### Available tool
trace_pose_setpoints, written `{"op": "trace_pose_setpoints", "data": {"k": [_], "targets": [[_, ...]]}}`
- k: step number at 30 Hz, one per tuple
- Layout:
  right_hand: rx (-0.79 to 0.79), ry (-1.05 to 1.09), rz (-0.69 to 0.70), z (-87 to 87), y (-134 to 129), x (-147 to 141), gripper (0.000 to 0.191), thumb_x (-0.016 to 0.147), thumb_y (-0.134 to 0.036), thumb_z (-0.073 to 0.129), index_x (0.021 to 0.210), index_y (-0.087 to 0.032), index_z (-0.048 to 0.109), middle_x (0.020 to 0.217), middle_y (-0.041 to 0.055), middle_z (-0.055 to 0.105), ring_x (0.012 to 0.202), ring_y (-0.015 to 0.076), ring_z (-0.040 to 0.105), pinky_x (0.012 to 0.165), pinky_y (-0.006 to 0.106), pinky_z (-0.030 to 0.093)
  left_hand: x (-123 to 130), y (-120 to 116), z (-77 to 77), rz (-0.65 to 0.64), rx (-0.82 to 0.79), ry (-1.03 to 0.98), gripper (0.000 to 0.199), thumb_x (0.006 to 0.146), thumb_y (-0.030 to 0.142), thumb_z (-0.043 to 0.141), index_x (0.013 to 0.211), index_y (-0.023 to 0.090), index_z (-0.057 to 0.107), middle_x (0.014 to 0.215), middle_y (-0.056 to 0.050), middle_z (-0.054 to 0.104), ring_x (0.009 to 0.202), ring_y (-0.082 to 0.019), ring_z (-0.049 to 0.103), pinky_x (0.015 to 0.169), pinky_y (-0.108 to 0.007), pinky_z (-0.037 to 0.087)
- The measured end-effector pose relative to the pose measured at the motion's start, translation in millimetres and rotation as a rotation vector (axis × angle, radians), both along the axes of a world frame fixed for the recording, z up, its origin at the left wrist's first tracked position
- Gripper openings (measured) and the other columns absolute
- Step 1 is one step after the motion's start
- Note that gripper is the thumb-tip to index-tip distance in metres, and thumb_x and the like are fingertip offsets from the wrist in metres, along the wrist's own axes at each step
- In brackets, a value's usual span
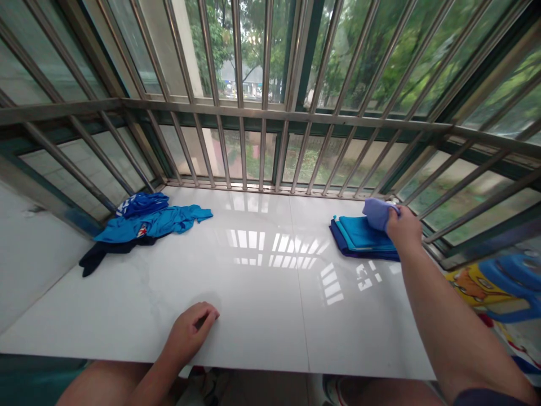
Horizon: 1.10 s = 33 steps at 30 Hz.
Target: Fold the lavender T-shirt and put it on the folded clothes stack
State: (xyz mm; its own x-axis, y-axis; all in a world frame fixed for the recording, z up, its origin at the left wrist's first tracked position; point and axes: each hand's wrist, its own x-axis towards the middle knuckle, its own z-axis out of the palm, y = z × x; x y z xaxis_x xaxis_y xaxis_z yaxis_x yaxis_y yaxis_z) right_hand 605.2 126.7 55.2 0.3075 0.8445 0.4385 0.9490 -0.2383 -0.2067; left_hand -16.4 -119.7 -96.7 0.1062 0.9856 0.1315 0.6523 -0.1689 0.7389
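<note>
At the right, my right hand [404,230] is closed on the edge of a small lavender folded cloth [375,213]. The cloth is at the back of a neat stack of folded clothes [367,234], bright blue on top with darker blue below; whether it rests on the stack I cannot tell. Near the front edge, my left hand [193,332] lies on the white surface with its fingers curled in and nothing visible in them. At the far left is a loose pile of clothes: a royal blue piece [146,204], a bright blue shirt [156,223] and a dark navy piece [95,257].
The glossy white tiled ledge [262,299] has a front edge close to my legs. Metal window bars [270,118] enclose its back and sides. A white wall [34,254] stands on the left. Beyond the right edge is a blue and yellow container [499,287].
</note>
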Motion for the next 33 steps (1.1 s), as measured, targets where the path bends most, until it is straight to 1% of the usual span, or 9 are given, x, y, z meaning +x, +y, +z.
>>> {"op": "trace_pose_setpoints", "data": {"k": [4,9,12,14,18,23,26,30,33], "targets": [[0.114,0.006,0.114,43.6,-34,-26,0.048,0.108,-0.044,0.045,0.133,-0.012,0.07,0.112,0.0233,0.075,0.101,0.036,0.068,0.086,0.041,0.049,29,10,21.6,0.047,-0.053,-0.08,0.037,0.102,0.051,0.057,0.082,0.027,0.076,0.085,-0.002,0.078,0.079,-0.021,0.072,0.073,-0.031,0.057],[0.057,0.126,0.428,84.0,-99,-96,0.046,0.104,-0.058,0.054,0.126,-0.022,0.075,0.103,0.0109,0.078,0.09,0.03,0.071,0.08,0.038,0.053,114,44,104.8,-0.104,-0.026,-0.281,0.029,0.098,0.05,0.069,0.116,0.029,0.077,0.122,-0.006,0.08,0.104,-0.024,0.073,0.093,-0.038,0.059],[-0.042,0.299,0.587,90.9,-136,-143,0.041,0.103,-0.058,0.058,0.12,-0.025,0.076,0.102,0.0065,0.079,0.089,0.0259,0.071,0.079,0.035,0.054,161,66,151.7,-0.189,-0.122,-0.457,0.077,0.082,0.05,0.087,0.15,0.028,0.058,0.146,-0.011,0.07,0.131,-0.03,0.066,0.105,-0.043,0.057],[-0.113,0.418,0.646,85.6,-153,-169,0.038,0.102,-0.056,0.059,0.116,-0.026,0.076,0.105,0.0052,0.079,0.091,0.0247,0.072,0.08,0.034,0.054,180,75,165.2,-0.225,-0.212,-0.504,0.081,0.075,0.05,0.093,0.146,0.025,0.062,0.138,-0.011,0.074,0.125,-0.032,0.07,0.101,-0.042,0.058],[-0.312,0.638,0.631,48.3,-155,-195,0.037,0.103,-0.056,0.058,0.119,-0.025,0.072,0.103,0.0036,0.078,0.091,0.0229,0.073,0.075,0.031,0.053,183,93,147.1,-0.245,-0.424,-0.547,0.036,0.093,0.048,0.071,0.118,0.022,0.078,0.112,-0.007,0.083,0.104,-0.028,0.077,0.087,-0.036,0.06],[-0.461,0.581,0.329,-29.3,-122,-193,0.035,0.101,-0.038,0.063,0.131,-0.019,0.063,0.12,0.0107,0.075,0.09,0.0208,0.073,0.077,0.03,0.053,162,121,95.8,0.133,-0.339,-0.107,0.03,0.103,0.038,0.055,0.115,0.017,0.073,0.113,-0.012,0.081,0.101,-0.023,0.076,0.083,-0.031,0.054],[-0.428,0.352,0.243,-65.4,-121,-194,0.039,0.103,-0.038,0.062,0.134,-0.015,0.06,0.126,0.016,0.072,0.099,0.0233,0.073,0.085,0.032,0.051,155,128,75.3,0.149,-0.326,0.004,0.037,0.102,0.05,0.058,0.099,0.017,0.074,0.106,-0.015,0.08,0.103,-0.028,0.074,0.087,-0.034,0.051],[-0.53,0.262,0.218,-88.8,-136,-211,0.044,0.108,-0.047,0.056,0.136,-0.012,0.059,0.108,0.0141,0.076,0.101,0.0282,0.074,0.083,0.033,0.049,162,133,59.2,0.11,-0.395,0.135,0.059,0.089,0.068,0.072,0.116,0.015,0.071,0.108,-0.016,0.08,0.106,-0.033,0.074,0.083,-0.035,0.051],[-0.593,0.27,0.182,-96.1,-140,-224,0.043,0.106,-0.04,0.06,0.139,-0.013,0.056,0.118,0.0165,0.076,0.11,0.0286,0.073,0.086,0.032,0.047,174,146,52.6,0.007,-0.386,0.107,0.057,0.082,0.043,0.085,0.13,0.018,0.065,0.1,-0.007,0.08,0.096,-0.026,0.076,0.077,-0.028,0.05]]}}
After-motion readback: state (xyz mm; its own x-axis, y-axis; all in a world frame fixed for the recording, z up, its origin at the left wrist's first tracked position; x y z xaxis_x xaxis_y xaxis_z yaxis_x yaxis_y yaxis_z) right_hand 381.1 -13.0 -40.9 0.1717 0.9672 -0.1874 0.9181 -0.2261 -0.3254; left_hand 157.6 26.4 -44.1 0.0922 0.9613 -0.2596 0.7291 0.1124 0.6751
